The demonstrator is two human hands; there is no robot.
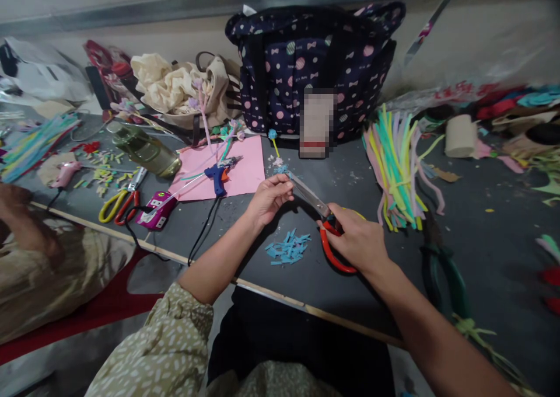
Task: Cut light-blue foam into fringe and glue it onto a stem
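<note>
My right hand [356,239] grips red-handled scissors [331,251], blades pointing up-left toward my left hand. My left hand [268,198] pinches a small piece of blue pipe cleaner [280,168] at the scissor tips. Below them a heap of blue cuttings [287,247] lies on the dark table [481,251]. A blue glue gun [219,177] rests on a pink sheet [245,172] just left of my left hand.
A polka-dot bag [315,64] stands at the back. A bundle of coloured pipe cleaners [394,163] lies to the right. Yellow-and-red scissors [120,201], a power strip [156,211], a bottle [149,150] and another person's arm [21,216] are on the left.
</note>
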